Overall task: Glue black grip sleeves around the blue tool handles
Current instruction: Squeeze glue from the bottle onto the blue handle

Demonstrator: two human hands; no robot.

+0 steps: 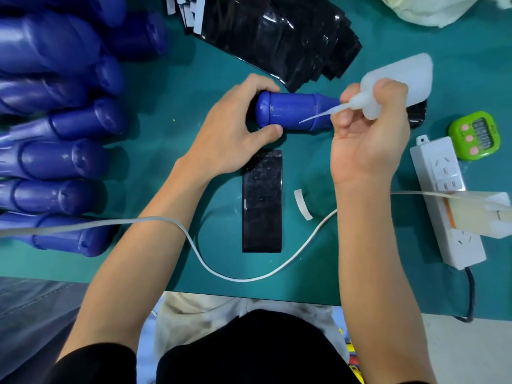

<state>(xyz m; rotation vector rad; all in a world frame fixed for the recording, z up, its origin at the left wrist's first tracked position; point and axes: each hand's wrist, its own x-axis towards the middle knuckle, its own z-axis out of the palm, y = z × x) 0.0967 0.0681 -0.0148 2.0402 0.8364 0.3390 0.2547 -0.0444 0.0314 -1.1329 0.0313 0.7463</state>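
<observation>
The left hand [235, 128] grips the rounded butt end of a blue tool handle [288, 112]. Its thumb lies on the near side and its fingers curl over the far side. The handle lies crosswise at the middle of the green worktop [166, 79], its narrower end pointing right.

The right hand [365, 134] is closed in a fist round the neck of a white squeeze glue bottle [399, 79]. The bottle is tilted so that its body points far and right. Its long thin nozzle [318, 116] slants down to the left, and the tip meets the near side of the handle's barrel.

Just near of the handle, one black grip sleeve [261, 200] lies flat on the worktop, its long side running near to far. A small curled white paper strip [303, 203] lies just to its right.

A heap of glossy black sleeves [277, 37] is spread at the far side of the worktop, with white strips [191, 12] at its far left corner. More blue handles [69, 162] lie side by side along the left edge, butt ends pointing right.

On the right are a white power strip [448, 200] and, just beyond it, a green timer [475, 137]. A white cable [235, 275] loops across the near part of the worktop, passing over both forearms.
</observation>
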